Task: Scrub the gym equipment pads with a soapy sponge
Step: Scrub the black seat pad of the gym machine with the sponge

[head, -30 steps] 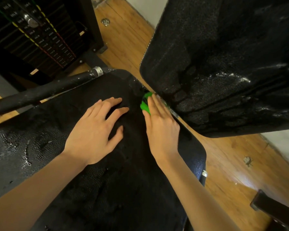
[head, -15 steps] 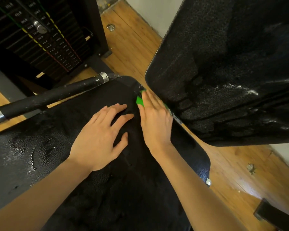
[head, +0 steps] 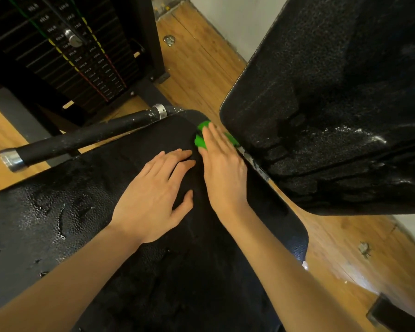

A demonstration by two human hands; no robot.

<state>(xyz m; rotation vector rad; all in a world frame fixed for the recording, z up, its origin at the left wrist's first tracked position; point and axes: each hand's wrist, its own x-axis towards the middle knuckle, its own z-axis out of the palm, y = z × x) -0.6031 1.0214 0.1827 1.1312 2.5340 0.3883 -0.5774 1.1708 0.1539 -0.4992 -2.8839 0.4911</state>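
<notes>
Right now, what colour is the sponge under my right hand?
Bright green sponge, seen in the head view.

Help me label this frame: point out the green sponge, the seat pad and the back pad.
green sponge (head: 200, 140): head view, exposed left edge.
seat pad (head: 58, 207): head view, wet left surface.
back pad (head: 321, 104): head view, textured face.

Weight stack (head: 65, 51) plates carry small "LB" number labels; digits too blurred to read.

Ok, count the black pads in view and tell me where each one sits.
2. The seat pad lies flat under both hands; the back pad rises upper right, beyond the green sponge. Others may lie outside the frame.
</notes>
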